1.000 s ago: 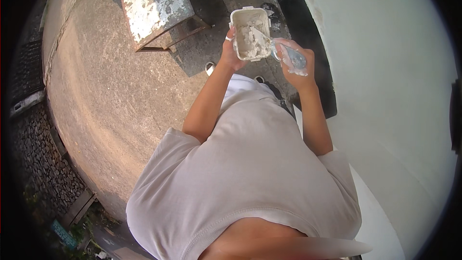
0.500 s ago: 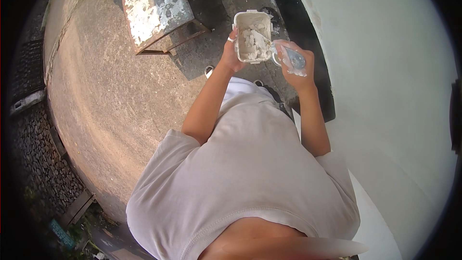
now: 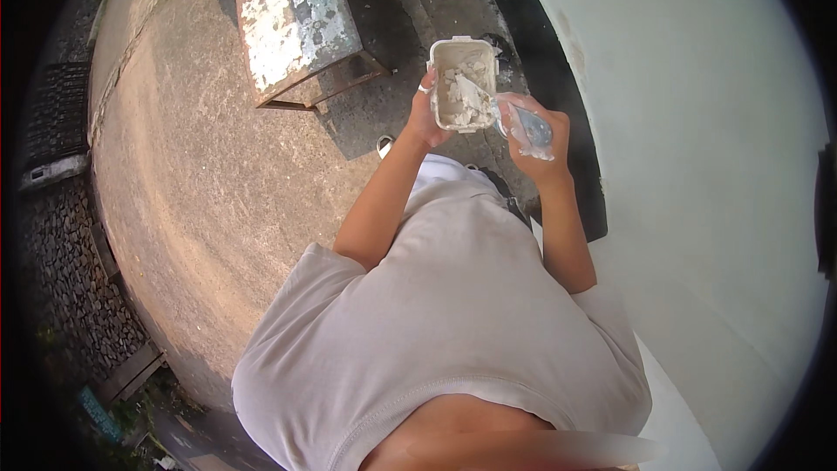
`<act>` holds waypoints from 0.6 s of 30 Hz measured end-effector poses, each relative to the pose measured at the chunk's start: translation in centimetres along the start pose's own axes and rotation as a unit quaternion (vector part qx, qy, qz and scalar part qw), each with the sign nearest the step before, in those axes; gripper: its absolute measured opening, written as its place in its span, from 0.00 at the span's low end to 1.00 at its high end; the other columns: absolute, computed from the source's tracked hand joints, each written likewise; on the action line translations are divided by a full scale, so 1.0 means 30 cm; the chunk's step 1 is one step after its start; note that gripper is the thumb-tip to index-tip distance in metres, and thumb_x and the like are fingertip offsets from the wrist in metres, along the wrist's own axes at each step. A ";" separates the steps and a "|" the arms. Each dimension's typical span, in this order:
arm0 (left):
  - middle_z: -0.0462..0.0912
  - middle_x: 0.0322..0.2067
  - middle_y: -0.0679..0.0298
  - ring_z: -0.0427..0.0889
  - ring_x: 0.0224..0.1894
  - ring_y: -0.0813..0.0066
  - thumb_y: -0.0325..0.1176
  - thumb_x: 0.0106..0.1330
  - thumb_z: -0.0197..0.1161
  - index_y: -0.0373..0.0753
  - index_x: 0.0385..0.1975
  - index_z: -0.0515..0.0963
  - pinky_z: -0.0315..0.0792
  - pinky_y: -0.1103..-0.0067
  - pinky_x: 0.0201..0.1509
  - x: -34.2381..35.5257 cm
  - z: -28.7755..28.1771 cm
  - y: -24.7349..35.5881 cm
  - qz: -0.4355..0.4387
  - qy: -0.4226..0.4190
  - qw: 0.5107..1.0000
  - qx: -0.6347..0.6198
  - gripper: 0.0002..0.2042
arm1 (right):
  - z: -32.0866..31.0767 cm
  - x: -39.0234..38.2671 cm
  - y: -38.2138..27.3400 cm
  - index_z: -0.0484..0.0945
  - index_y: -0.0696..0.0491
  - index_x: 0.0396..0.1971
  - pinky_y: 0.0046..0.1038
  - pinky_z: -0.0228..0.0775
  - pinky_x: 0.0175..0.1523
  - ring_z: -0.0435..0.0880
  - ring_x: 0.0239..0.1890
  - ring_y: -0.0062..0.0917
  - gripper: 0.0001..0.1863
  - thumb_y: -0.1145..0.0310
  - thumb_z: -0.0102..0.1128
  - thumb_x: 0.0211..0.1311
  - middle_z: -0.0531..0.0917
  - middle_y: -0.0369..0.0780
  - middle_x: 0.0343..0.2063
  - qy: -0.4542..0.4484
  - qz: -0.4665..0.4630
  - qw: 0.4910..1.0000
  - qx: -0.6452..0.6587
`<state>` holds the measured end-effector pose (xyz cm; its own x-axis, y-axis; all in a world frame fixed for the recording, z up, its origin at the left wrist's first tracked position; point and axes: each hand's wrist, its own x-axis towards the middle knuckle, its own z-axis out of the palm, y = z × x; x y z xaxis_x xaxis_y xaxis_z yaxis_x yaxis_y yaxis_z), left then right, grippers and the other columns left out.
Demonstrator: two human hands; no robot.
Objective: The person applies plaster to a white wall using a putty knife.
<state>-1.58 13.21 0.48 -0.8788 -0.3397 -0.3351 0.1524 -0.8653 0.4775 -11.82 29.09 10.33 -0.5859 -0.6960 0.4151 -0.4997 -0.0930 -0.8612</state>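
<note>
A white rectangular tub (image 3: pixel 444 96) of off-white paste (image 3: pixel 462 105) is held up in front of me. My left hand (image 3: pixel 425 118) is closed on its left side, fingers mostly hidden behind it, white material on the thumb. My right hand (image 3: pixel 545 122) is closed round a scraper with a translucent blue handle (image 3: pixel 530 127) smeared with white, just right of the tub. The scraper's pale blade reaches into the paste.
A scuffed metal bench (image 3: pixel 292 30) stands upper left on the concrete ground (image 3: pixel 192 201). A large pale wall (image 3: pixel 697 166) with a dark lower band (image 3: pixel 582 166) runs along my right. Cobblestones (image 3: pixel 70 270) line the far left.
The tub and both my hands have moved down and slightly right in the picture. The bench and surroundings have shifted a little too. Both hands keep their hold.
</note>
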 end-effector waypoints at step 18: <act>0.73 0.61 0.52 0.76 0.62 0.53 0.68 0.60 0.59 0.42 0.69 0.63 0.73 0.57 0.65 0.021 0.035 0.028 0.032 -0.032 0.999 0.008 0.43 | 0.020 -0.014 -0.006 0.84 0.60 0.37 0.22 0.76 0.37 0.86 0.29 0.21 0.07 0.77 0.67 0.59 0.87 0.43 0.28 -0.021 0.043 0.999 0.020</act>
<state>-2.48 12.64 1.52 -0.8947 -0.3695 -0.2508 0.2029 -0.8366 0.5089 -11.11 28.99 10.13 -0.5980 -0.7312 0.3283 -0.4228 -0.0602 -0.9042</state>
